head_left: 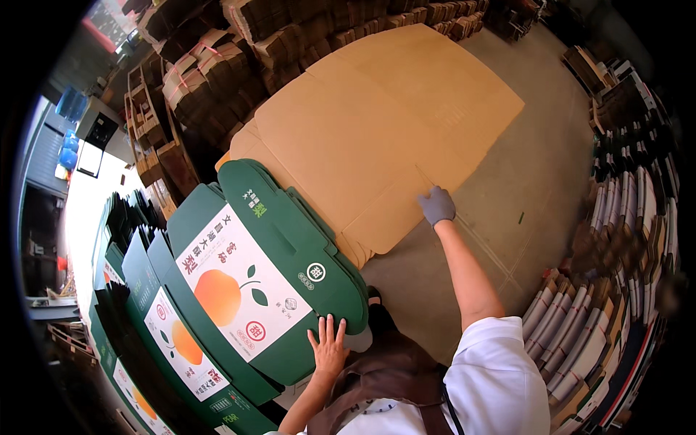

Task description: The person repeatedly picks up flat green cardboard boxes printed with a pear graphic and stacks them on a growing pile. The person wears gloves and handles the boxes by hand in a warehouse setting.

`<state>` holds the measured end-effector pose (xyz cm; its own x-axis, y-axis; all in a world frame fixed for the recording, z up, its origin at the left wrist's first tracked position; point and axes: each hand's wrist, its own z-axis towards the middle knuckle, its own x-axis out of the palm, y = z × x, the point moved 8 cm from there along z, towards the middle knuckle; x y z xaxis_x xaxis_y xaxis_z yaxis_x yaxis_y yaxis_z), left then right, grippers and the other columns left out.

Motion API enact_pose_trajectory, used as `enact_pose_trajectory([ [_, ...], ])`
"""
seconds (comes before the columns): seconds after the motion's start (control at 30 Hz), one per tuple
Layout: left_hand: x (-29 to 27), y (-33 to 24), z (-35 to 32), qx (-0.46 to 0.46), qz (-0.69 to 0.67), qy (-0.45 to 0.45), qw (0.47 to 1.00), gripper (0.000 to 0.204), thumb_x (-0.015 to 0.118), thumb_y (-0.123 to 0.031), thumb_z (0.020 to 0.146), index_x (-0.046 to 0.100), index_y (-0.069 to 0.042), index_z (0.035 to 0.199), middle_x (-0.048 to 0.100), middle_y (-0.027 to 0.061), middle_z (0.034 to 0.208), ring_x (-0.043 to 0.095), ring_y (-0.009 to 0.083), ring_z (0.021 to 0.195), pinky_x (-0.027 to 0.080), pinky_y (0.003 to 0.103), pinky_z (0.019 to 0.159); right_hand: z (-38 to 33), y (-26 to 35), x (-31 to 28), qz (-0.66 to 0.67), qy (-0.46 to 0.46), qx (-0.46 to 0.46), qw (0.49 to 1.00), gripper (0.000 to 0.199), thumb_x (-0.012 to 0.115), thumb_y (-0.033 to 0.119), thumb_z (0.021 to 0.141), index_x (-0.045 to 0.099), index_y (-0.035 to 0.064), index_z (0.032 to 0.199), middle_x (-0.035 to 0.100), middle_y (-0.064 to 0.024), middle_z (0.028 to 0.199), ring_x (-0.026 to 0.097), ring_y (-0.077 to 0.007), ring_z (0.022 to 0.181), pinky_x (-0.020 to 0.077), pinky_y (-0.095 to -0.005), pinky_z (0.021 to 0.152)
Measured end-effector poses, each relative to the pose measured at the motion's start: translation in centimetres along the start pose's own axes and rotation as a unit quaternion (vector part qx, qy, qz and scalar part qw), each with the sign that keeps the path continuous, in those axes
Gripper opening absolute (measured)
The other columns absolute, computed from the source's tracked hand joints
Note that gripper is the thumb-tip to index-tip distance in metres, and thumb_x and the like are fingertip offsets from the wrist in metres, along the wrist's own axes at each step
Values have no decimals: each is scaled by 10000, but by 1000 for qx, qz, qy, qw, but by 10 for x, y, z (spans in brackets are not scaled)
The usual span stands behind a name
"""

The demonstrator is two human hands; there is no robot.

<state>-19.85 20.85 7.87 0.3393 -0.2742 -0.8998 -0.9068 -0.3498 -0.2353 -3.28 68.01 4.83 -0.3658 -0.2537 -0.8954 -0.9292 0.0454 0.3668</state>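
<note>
A large flat cardboard sheet, plain brown side up, stretches across the middle, and its near left part meets a stack of green printed carton blanks. My right hand, in a grey glove, is closed at the sheet's near right edge; part of its fingers is hidden there. On the near right corner of the green blanks lies my bare left hand, flat with fingers spread. The top blank carries a white panel with an orange-coloured fruit and green leaves.
More green blanks stand in rows at the left. Bundled brown cardboard is piled along the back beside a wooden pallet. Tied bundles of flat cartons line the right side. Concrete floor lies between.
</note>
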Motion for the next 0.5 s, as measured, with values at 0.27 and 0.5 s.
enact_pose_trajectory([
  [0.27,-5,-13,8,18,22,-16,999,638,579,-113,881,425,-214,1492,311,137,1591,272,359,1479,194,724,1107,42,-28,9,331,50,1,942,394,755,394,804,693,7,843,687,-87,722,633,-195,653,515,-345,641],
  [0.5,-26,-15,-8,50,49,-46,996,660,568,-112,893,382,-208,1518,294,98,1606,270,323,1483,222,714,1104,11,41,-56,332,4,-169,928,387,704,240,867,425,50,677,365,14,650,364,-101,635,350,-333,545],
])
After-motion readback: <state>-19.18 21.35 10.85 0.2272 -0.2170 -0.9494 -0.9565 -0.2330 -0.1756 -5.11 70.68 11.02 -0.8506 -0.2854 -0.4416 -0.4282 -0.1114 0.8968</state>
